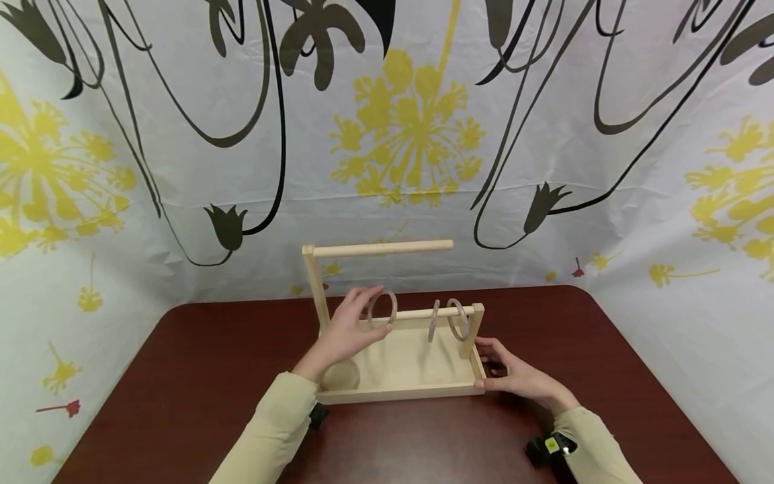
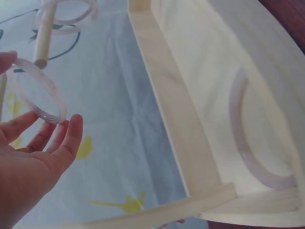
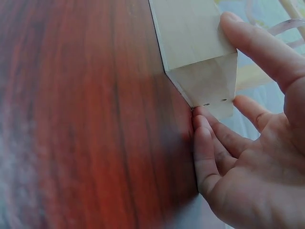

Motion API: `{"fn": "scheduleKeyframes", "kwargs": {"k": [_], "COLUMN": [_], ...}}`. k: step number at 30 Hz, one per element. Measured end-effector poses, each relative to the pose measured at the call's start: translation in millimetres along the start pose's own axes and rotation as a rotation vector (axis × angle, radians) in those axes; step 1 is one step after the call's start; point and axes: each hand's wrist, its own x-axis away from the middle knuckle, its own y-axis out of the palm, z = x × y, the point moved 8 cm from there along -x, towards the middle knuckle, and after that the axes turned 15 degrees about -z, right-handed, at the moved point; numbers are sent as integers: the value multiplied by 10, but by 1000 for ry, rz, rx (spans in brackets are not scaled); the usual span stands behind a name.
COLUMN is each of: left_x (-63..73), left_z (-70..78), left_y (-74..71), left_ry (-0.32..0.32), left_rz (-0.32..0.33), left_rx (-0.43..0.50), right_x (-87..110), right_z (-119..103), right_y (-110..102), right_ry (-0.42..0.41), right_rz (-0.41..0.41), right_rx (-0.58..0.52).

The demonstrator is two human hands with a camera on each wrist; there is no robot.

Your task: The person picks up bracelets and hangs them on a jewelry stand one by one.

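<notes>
My left hand [image 1: 347, 329] pinches a pale, translucent bangle [image 1: 396, 306] between thumb and fingers, upright above the tray of a wooden bangle stand [image 1: 399, 395]. In the left wrist view the held bangle [image 2: 61, 102] is beside the free end of the lower dowel [image 2: 45, 40]. Two more bangles hang on that dowel near the right post, one being the bangle [image 1: 464, 323] closest to it. Another bangle [image 2: 237, 126] lies in the tray's left end. My right hand [image 1: 514, 375] grips the tray's right end, its thumb at the front corner and fingertips against the end wall [image 3: 205, 86].
A higher dowel [image 1: 383, 249] reaches rightward from the tall left post [image 1: 316, 286]. The stand rests on a dark red-brown table [image 1: 242, 363]. Behind hangs a white cloth [image 1: 375, 168] with yellow and dark plant prints.
</notes>
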Motion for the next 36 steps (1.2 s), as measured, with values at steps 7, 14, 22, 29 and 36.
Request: {"fn": "scheduleKeyframes", "kwargs": {"k": [7, 14, 22, 29, 36], "left_x": [-33, -106, -255, -432, -611], "left_z": [166, 327, 509, 710, 956], "left_y": [-1, -13, -8, 55, 144], "left_ry": [27, 54, 129, 167, 243], "left_rz": [-13, -24, -52, -91, -123], "left_rx": [-12, -15, -11, -53, -120], "right_x": [2, 6, 5, 19, 23], "right_z": [-20, -25, -36, 1, 10], "right_y": [33, 38, 27, 19, 31], "right_ry": [15, 17, -5, -3, -11], "right_rz": [-29, -39, -39, -38, -41], "right_rx": [23, 22, 20, 12, 19]}}
